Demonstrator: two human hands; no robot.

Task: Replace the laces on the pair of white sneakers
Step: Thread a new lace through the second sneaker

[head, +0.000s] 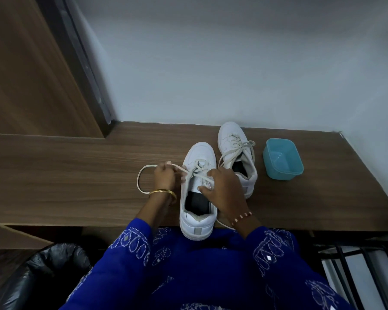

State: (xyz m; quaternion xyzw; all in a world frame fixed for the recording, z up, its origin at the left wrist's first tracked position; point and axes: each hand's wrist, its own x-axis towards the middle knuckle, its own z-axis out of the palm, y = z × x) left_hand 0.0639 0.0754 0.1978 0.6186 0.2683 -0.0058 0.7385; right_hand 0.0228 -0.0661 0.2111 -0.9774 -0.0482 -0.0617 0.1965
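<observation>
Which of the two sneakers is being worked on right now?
The nearer sneaker, overhanging the table edge: both hands are on its laces. The farther sneaker beside the blue container sits untouched.

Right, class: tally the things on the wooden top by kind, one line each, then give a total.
Sneakers: 2, near sneaker and far sneaker
Tubs: 1, blue tub
Total: 3

Tub [283, 159] right of sneakers [236, 157]
</observation>
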